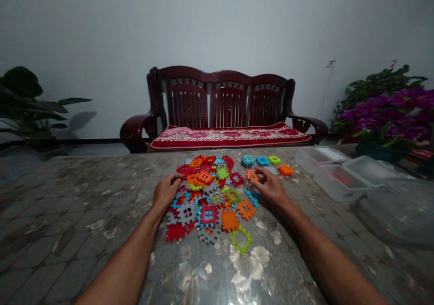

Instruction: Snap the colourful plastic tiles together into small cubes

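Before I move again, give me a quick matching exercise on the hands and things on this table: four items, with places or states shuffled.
Column one
1. left hand
2. right hand
3. piece nearest the camera
4. transparent plastic boxes

Column two
A. lime green, with an open middle
B. at the left edge of the heap of pieces
C. farther right than the right hand
D. holding an orange piece

Right pairs: 1-B, 2-D, 3-A, 4-C.
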